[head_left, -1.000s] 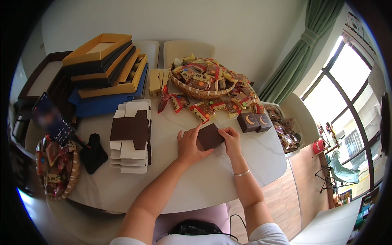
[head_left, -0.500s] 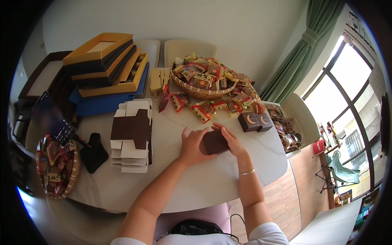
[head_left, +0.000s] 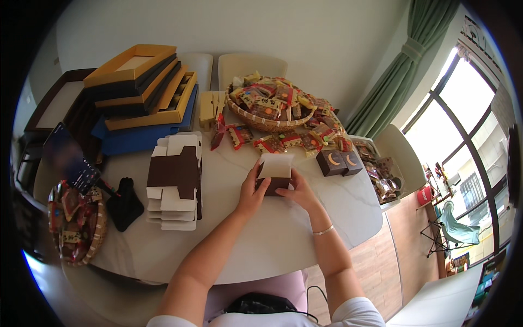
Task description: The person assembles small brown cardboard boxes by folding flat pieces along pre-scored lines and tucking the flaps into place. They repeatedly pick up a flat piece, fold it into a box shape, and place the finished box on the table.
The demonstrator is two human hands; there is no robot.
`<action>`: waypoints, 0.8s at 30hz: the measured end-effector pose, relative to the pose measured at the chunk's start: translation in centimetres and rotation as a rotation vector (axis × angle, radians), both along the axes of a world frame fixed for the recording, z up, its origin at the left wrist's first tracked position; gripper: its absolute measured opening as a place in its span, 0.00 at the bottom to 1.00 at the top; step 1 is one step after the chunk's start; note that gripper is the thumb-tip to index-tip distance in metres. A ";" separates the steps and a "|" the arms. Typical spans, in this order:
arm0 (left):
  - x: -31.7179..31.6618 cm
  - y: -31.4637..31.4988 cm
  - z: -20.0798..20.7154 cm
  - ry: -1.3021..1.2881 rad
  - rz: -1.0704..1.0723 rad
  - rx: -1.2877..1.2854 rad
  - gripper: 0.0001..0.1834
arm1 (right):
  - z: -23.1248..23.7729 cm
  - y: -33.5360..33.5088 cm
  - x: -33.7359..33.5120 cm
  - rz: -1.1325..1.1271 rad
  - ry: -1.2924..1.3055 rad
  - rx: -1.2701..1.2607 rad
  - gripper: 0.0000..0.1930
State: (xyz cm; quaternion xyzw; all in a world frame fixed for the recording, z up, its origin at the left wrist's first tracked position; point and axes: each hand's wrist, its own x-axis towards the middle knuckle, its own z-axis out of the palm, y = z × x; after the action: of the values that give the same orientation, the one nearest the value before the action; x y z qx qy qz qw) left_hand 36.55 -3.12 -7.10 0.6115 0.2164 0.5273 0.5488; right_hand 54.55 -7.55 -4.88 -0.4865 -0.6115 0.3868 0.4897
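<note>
My left hand (head_left: 252,192) and my right hand (head_left: 297,191) hold a small dark brown box (head_left: 274,173) between them on the white table (head_left: 283,240). Its white inner flap stands up at the top. The left hand grips the box's left side, the right hand its lower right corner. Just to the right stand two finished brown boxes with crescent marks (head_left: 339,162). A stack of flat brown-and-white box blanks (head_left: 176,180) lies to the left of my hands.
A wicker basket of wrapped snacks (head_left: 271,103) sits behind the box, with loose packets (head_left: 283,140) spilled in front. Stacked yellow, black and blue tray boxes (head_left: 143,87) stand at back left. A second snack basket (head_left: 76,220) and a black object (head_left: 125,203) lie far left.
The flat brown box has been opened up: its white flap now stands upright. Both hands shifted slightly toward me around it.
</note>
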 end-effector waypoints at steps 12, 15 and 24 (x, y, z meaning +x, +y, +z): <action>0.1 -0.7 1.0 -0.200 -0.176 -0.344 0.15 | -3.4 -0.2 1.2 0.060 0.309 -0.157 0.33; -0.4 -0.2 0.3 -0.188 -0.148 -0.311 0.15 | -0.8 -0.4 -0.2 0.185 0.534 -0.185 0.32; 0.3 0.0 -0.1 -0.097 0.096 -0.142 0.10 | 0.5 -0.9 0.7 0.050 0.403 -0.252 0.23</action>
State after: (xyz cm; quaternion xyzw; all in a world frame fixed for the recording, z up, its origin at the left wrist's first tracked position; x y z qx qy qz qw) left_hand 36.90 -3.16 -7.21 0.5337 0.2557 0.5652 0.5747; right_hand 55.23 -8.46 -4.42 -0.4416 -0.4602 0.5611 0.5277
